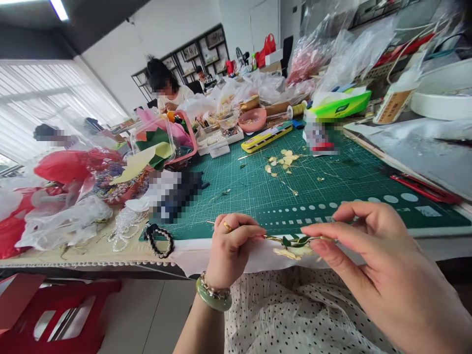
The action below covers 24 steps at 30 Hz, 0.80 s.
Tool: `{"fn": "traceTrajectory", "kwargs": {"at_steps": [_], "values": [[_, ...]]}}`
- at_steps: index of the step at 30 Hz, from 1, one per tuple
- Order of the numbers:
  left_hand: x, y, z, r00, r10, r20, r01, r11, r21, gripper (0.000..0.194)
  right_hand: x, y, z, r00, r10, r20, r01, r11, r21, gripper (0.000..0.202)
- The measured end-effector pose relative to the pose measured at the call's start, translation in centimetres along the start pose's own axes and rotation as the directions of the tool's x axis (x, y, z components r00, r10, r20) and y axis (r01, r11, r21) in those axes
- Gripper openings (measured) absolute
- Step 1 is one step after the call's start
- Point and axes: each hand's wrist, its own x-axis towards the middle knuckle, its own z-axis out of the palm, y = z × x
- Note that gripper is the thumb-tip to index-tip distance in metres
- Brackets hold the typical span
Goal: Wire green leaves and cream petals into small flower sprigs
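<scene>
My left hand (232,248) is closed, its thumb and fingertips pinching the gold stem of a small artificial leaf sprig. This sprig (285,241) has dark green leaves and cream-yellow ones, and lies level just above my lap at the table's front edge. At its leafy end, the thumb and index finger of my right hand (372,255) close around part of it; the other fingers are bent and loose. A thin pointed tip sticks out to the left behind my left hand. Ahead on the green cutting mat (228,191) lies a group of pale yellow leaf pieces (285,160) on fine wires.
Red-handled tweezers or pliers (424,189) lie at the mat's right. A yellow tin (267,137), pink bowl (252,120) and bead tray (220,140) stand behind. Plastic bags (70,221) and a braided hair tie (159,242) are left. Another person (171,93) sits across.
</scene>
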Motion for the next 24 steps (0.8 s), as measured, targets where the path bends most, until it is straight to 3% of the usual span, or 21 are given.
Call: {"fn": "traceTrajectory", "kwargs": {"at_steps": [11,24], "values": [[-0.27,0.12,-0.18,0.999,0.051,-0.018,-0.050,0.999,0.010,0.027,-0.04,-0.34,0.00,0.991,0.054,0.122,-0.063,0.995,0.078,0.026],[-0.37,0.18,-0.26,0.999,0.037,-0.002,-0.037,0.999,0.007,0.028,0.14,0.14,0.04,0.997,0.021,0.073,-0.029,0.993,0.112,0.029]]}}
